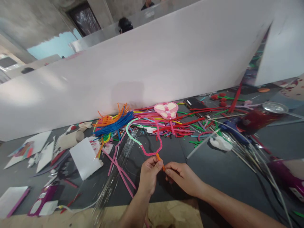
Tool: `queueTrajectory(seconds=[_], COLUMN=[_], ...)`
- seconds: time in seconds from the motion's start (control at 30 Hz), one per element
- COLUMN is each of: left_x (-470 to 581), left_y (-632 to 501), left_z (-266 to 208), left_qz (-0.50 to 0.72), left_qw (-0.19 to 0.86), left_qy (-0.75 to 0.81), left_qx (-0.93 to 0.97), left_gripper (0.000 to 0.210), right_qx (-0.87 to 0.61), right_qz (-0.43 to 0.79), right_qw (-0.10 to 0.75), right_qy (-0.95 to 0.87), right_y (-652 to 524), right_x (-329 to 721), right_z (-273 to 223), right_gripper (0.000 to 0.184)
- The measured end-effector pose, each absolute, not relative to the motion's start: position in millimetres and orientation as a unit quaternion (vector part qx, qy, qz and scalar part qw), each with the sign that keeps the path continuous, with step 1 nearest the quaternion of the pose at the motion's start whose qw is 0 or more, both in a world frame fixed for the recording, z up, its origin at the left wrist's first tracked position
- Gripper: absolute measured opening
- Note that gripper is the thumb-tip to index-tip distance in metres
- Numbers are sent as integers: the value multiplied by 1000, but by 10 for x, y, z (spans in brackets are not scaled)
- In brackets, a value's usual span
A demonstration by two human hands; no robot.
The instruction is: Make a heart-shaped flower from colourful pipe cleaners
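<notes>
Near the table's front edge, my left hand [152, 172] pinches the orange twisted stem of a pipe cleaner loop [159, 144]. The loop rises beyond my fingers, pink on the right and at the bottom, pale green on the left. My right hand [180, 177] is closed on the lower end of the same orange stem [158, 156], just below my left fingertips. A pink and cream heart-shaped piece [166, 110] lies on the pile behind the loop. Bundles of blue pipe cleaners [115, 124] and orange pipe cleaners [122, 111] rest to its left.
A white partition [133, 69] stands behind the table. To the right are a glue gun [234, 131], a red can [260, 118] and a white cable. Thin wires [111, 180], a white card [85, 158] and a cardboard tube [71, 140] lie to the left.
</notes>
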State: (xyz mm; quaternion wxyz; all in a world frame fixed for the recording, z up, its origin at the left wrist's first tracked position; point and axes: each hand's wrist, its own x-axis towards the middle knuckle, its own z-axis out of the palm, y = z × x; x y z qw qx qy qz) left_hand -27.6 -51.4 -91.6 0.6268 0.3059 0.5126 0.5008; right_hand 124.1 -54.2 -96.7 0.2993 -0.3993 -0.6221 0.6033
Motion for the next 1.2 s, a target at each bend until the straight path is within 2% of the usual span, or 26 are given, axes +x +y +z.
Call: queueTrajectory(seconds=[0.43, 0.6, 0.73, 0.93, 1.2], left_x=[-259, -243, -228, -227, -288], left_y=[-547, -557, -576, -571, -522], left_z=[-943, -906, -912, -927, -910], left_qz=[492, 491, 491, 508, 513], left_qw=[673, 697, 694, 584, 552], left_qy=[453, 431, 441, 537, 567], left_qx=[316, 297, 288, 337, 332], left_gripper=[17, 15, 16, 20, 14], right_qx=[-363, -372, -383, -460, -425], right_qz=[766, 780, 737, 567, 504], right_qw=[307, 301, 315, 309, 275], right_qy=[-433, -403, -460, -610, -700], right_y=[-540, -550, -556, -566, -521], right_x=[1186, 1161, 1160, 1199, 1280], right_z=[-1009, -1015, -1033, -1015, -959], right_gripper=[41, 44, 41, 26, 20])
